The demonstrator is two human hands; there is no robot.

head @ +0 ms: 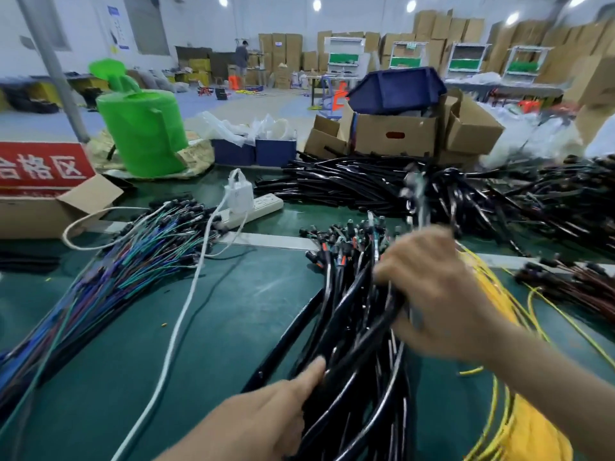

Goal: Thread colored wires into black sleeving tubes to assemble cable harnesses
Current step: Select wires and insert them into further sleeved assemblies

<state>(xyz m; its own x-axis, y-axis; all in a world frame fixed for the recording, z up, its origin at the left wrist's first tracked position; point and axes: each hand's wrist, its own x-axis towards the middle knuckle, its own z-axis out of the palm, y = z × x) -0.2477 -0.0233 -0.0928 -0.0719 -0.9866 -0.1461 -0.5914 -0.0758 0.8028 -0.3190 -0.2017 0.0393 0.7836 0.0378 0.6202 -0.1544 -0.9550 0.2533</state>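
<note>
A: Which parts do we label first?

B: The hands. Our right hand (432, 294) has its fingers curled round the upper part of the bundle of sleeved cables (359, 327), gripping it from the right above the green table mat (216, 327). The hand is blurred, and one blurred cable end stands up past the knuckles.

A: And our left hand (266, 417)?

B: It holds the same bundle lower down, from the left, with the thumb laid straight along the black sleeves. Its fingers pass beneath the bundle, so we cannot tell how tightly they curl.

A: Where do the task's materials lie?

B: The loose coloured wires (133, 261) fan across the mat at left, well apart from the bundle. The pile of black sleeving tubes (349, 184) lies beyond the bundle's connector ends. Yellow wires (532, 434) run under our right forearm, and reddish-brown wires (572, 284) lie at far right.

A: What else do we mark?

B: A white power strip (256, 207) carries a white charger (238, 194), and a white cable (179, 327) crosses the mat between the coloured wires and the bundle. Farther back stand a green watering can (143, 134), a cardboard box (392, 134) topped by a blue bin (396, 88), and a red sign (43, 168) at left
</note>
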